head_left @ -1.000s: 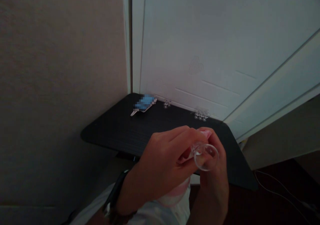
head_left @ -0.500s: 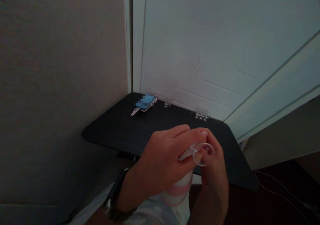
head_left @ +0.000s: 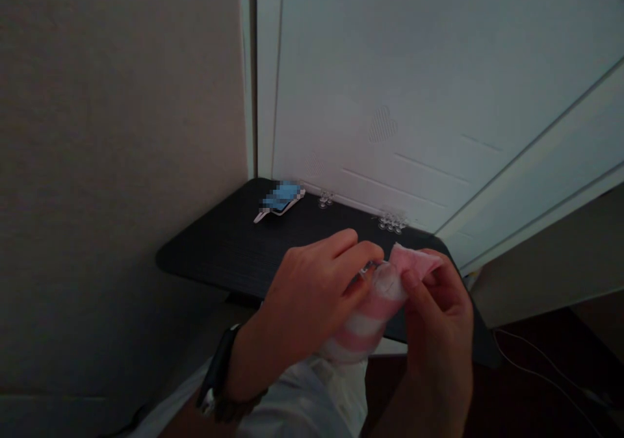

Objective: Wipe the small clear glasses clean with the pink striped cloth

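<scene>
A soft pink-and-white striped cloth (head_left: 363, 324) hangs below my hands, with a rounded white part near its top. My left hand (head_left: 312, 295) is closed on it from the left, its fingers bent over the upper part. A small piece of clear plastic (head_left: 368, 269) shows between those fingers, mostly hidden. My right hand (head_left: 441, 311) is closed too, its thumb and fingers pinching a pink flap (head_left: 412, 260) of the cloth and drawing it up to the right. The cloth's exact kind is not clear.
A black tabletop (head_left: 219, 249) stands against a white panel (head_left: 414, 67). On it lie a phone-like object with a blurred blue screen (head_left: 283, 195) and small clear plastic pieces (head_left: 392, 222) in two groups. A thin cable (head_left: 536, 363) runs across the dark floor at right.
The clear plastic ring that stood out between my hands is now mostly hidden at my left fingers. My right hand has moved right and now pinches the pink flap; more striped cloth shows.
</scene>
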`<state>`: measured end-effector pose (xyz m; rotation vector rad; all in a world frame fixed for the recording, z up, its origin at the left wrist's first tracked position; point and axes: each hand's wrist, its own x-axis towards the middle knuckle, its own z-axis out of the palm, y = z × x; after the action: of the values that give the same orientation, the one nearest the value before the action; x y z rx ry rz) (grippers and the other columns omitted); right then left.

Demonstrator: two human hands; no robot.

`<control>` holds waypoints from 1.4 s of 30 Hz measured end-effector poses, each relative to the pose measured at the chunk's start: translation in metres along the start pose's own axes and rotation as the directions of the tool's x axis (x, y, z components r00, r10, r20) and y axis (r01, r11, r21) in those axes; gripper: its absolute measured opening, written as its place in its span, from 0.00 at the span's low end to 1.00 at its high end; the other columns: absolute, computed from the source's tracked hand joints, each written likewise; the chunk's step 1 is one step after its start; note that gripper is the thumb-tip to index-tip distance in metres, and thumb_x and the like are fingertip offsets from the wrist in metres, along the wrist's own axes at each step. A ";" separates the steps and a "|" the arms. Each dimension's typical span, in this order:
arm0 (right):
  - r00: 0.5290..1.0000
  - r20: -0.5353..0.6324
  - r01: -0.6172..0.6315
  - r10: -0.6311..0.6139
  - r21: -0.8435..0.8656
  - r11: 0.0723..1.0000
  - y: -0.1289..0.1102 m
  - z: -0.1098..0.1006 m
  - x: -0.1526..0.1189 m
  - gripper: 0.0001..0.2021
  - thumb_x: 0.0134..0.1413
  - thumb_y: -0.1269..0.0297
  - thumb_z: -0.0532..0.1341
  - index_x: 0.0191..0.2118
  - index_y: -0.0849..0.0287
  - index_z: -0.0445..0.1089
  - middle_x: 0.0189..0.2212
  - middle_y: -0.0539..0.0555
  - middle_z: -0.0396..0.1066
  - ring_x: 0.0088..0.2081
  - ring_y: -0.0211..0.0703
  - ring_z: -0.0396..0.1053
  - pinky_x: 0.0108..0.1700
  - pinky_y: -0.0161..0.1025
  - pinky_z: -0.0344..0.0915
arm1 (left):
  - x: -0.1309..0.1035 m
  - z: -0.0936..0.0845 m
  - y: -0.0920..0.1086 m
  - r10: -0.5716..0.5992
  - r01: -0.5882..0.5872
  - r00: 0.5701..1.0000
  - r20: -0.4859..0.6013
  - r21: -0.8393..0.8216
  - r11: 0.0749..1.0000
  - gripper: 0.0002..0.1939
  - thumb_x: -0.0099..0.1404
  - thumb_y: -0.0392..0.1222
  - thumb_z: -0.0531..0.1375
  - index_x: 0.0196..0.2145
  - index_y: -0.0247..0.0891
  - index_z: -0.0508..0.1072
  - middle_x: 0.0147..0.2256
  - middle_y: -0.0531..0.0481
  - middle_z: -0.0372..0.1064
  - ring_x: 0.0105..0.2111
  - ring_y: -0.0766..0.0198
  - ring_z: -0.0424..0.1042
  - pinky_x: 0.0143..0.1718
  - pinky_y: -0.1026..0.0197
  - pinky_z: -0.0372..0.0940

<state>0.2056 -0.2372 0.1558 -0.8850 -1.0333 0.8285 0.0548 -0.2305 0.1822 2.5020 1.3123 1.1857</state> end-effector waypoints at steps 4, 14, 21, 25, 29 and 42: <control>0.998 0.053 -0.040 0.040 0.003 0.999 -0.006 0.008 -0.004 0.09 0.47 0.67 0.64 0.37 0.54 0.68 0.30 0.49 0.72 0.31 0.38 0.69 0.33 0.35 0.63 | -0.001 0.000 0.000 -0.002 0.002 1.000 0.003 0.014 1.000 0.09 0.62 0.35 0.54 0.40 0.43 0.69 0.32 0.55 0.65 0.27 0.69 0.63 0.27 0.65 0.55; 0.997 0.073 -0.040 0.035 0.058 0.998 -0.001 0.001 0.001 0.09 0.45 0.65 0.65 0.34 0.54 0.67 0.26 0.46 0.68 0.25 0.35 0.64 0.27 0.32 0.58 | 0.003 0.004 -0.009 -0.045 0.045 0.999 -0.004 0.029 0.999 0.09 0.63 0.36 0.54 0.39 0.42 0.70 0.33 0.54 0.66 0.28 0.68 0.64 0.28 0.65 0.56; 0.999 0.018 -0.030 0.030 0.021 0.999 0.007 -0.005 0.005 0.08 0.47 0.66 0.65 0.35 0.54 0.66 0.27 0.46 0.67 0.27 0.35 0.64 0.28 0.32 0.58 | 0.005 0.003 -0.016 -0.032 0.028 0.998 -0.057 -0.065 0.997 0.06 0.61 0.42 0.58 0.35 0.39 0.71 0.31 0.53 0.66 0.33 0.64 0.64 0.35 0.61 0.58; 1.000 0.014 0.013 -0.013 -0.020 1.000 0.011 -0.002 0.005 0.08 0.48 0.67 0.65 0.35 0.55 0.67 0.29 0.47 0.68 0.31 0.36 0.65 0.31 0.32 0.59 | 0.006 0.000 -0.015 -0.027 0.007 0.994 -0.106 -0.187 0.982 0.09 0.58 0.46 0.61 0.31 0.37 0.70 0.31 0.52 0.65 0.35 0.62 0.64 0.38 0.60 0.59; 0.996 -0.032 0.077 -0.081 -0.124 0.989 0.013 -0.001 0.006 0.06 0.48 0.66 0.64 0.35 0.56 0.69 0.31 0.49 0.69 0.34 0.39 0.66 0.34 0.34 0.61 | 0.006 -0.002 -0.013 -0.083 0.051 0.995 -0.054 -0.442 0.896 0.08 0.62 0.44 0.58 0.32 0.37 0.68 0.33 0.52 0.67 0.35 0.64 0.65 0.38 0.61 0.59; 0.986 -0.104 0.111 -0.130 -0.169 0.979 0.008 0.008 0.004 0.04 0.53 0.63 0.61 0.31 0.57 0.69 0.29 0.48 0.68 0.31 0.37 0.65 0.32 0.33 0.59 | 0.006 0.011 -0.021 -0.323 0.258 0.938 0.125 -0.874 0.411 0.13 0.68 0.48 0.47 0.46 0.41 0.61 0.20 0.59 0.55 0.19 0.70 0.55 0.20 0.67 0.53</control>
<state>0.1979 -0.2290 0.1517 -0.9863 -1.0536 0.5909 0.0502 -0.2096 0.1699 1.3964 0.7308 1.3598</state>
